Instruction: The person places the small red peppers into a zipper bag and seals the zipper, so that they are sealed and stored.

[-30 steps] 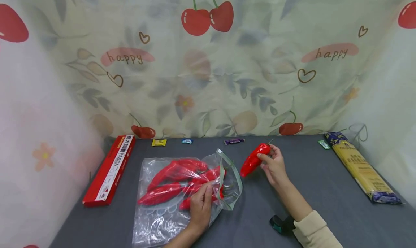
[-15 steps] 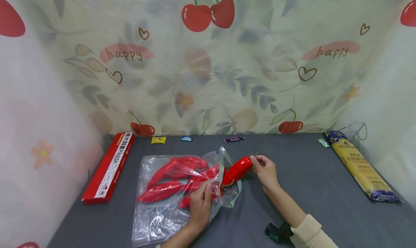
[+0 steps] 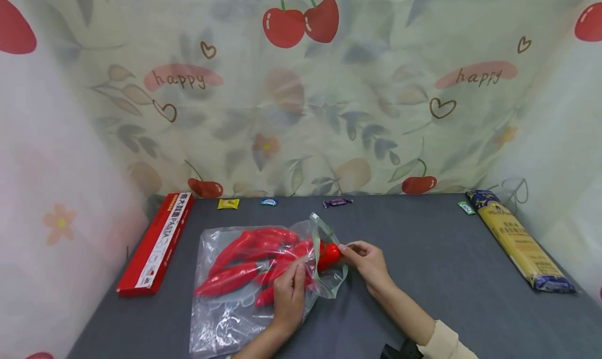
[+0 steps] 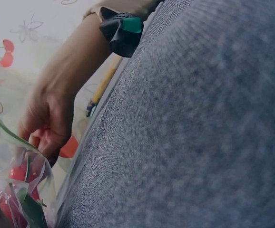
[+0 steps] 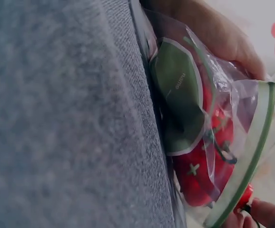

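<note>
A clear zip bag [image 3: 221, 325] lies on the table with several red chili peppers [image 3: 230, 279] inside. My left hand [image 3: 288, 301] grips the bag near its mouth, thumb on top. At that green-edged mouth, my right hand [image 3: 369, 269] pinches the stem end of another red chili pepper [image 3: 331, 255]. Most of this pepper is within the opening, its stem end outside. The left wrist view has the right hand [image 4: 52, 116] beside the open bag mouth. Seen from the right wrist, a green label [image 5: 178, 90] and the zip strip [image 5: 259, 147] cover parts of the peppers.
A red pasta box [image 3: 157, 244] lies at the left and a yellow pasta packet [image 3: 519, 241] at the right. Along the back edge lie small wrapped candies: yellow [image 3: 228, 204], blue [image 3: 269, 202], purple [image 3: 337, 203] and green [image 3: 466, 208]. A patterned cloth [image 3: 301, 113] hangs behind.
My right hand has moved left and down, bringing the pepper from beside the bag into its mouth. The left hand has kept its grip on the bag.
</note>
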Demonstrator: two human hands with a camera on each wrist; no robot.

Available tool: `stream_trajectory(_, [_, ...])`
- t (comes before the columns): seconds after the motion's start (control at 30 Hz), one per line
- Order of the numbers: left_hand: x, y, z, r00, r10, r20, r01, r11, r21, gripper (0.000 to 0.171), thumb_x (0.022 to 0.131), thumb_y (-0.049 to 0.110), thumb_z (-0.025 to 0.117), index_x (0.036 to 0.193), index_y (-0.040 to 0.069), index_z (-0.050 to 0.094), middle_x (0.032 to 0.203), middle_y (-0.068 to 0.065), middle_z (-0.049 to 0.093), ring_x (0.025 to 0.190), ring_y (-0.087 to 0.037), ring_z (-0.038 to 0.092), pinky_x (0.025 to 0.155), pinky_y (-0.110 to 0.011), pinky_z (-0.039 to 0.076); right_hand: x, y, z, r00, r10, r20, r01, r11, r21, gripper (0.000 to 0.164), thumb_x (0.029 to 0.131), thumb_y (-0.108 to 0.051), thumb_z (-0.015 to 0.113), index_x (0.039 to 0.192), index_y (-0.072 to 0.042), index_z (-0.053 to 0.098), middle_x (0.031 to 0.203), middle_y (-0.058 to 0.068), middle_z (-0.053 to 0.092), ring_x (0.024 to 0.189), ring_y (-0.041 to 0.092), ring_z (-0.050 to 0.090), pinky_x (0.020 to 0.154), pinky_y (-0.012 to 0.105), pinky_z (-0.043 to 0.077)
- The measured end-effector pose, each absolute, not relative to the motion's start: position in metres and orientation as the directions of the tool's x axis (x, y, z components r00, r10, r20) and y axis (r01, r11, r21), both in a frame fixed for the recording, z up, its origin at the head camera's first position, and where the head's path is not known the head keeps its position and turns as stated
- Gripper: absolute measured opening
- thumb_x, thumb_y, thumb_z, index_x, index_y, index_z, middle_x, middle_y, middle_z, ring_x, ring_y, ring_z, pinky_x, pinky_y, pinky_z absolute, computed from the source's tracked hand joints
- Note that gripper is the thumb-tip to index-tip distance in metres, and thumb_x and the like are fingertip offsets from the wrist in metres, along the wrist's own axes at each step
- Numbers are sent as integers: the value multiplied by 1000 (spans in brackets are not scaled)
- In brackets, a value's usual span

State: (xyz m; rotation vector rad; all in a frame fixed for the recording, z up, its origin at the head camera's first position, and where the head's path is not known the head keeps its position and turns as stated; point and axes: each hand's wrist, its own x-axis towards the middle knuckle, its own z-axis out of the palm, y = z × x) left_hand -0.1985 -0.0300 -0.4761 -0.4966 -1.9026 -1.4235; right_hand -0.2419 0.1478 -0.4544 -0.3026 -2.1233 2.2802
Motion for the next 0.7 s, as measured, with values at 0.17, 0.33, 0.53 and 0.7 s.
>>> stream_trajectory(0.17, [-199, -29, -476, -670, -102, 735, 678, 320, 662, 26, 85, -7, 54, 106, 5, 65, 92, -8, 71, 75, -13, 62, 74, -15, 49, -241, 135, -456, -993, 104, -62, 74, 107, -992, 23, 76, -14, 74, 89, 3, 68, 74, 4, 70, 66, 9, 63, 61, 22, 52])
stream_trajectory(0.33, [-198, -29, -476, -674, -95, 732, 684, 293, 668, 29, 85, -9, 53, 108, 4, 64, 95, -9, 70, 75, -12, 61, 71, -15, 48, -240, 122, -457, -1000, 5, -6, 7, 216, -976, 22, 77, -14, 73, 89, 4, 70, 81, 14, 72, 68, 6, 64, 62, 21, 51])
stream_trajectory(0.53, [-198, -29, -477, -688, -89, 720, 680, 266, 683, 27, 87, -7, 52, 108, 4, 64, 95, -10, 70, 76, -11, 60, 72, -14, 48, -242, 132, -452, -993, 87, 78, -57, 225, -973, 18, 79, -11, 70, 91, 3, 70, 87, 16, 70, 68, 0, 59, 62, 15, 48])
stream_trajectory(0.7, [-199, -30, -479, -683, -94, 725, 682, 273, 678, 25, 87, -6, 52, 107, 4, 65, 92, -10, 70, 75, -11, 59, 72, -14, 48, -248, 153, -453, -988, 141, 61, -25, 241, -970, 26, 84, -7, 64, 106, 7, 63, 102, 22, 66, 79, 1, 62, 68, 12, 48])
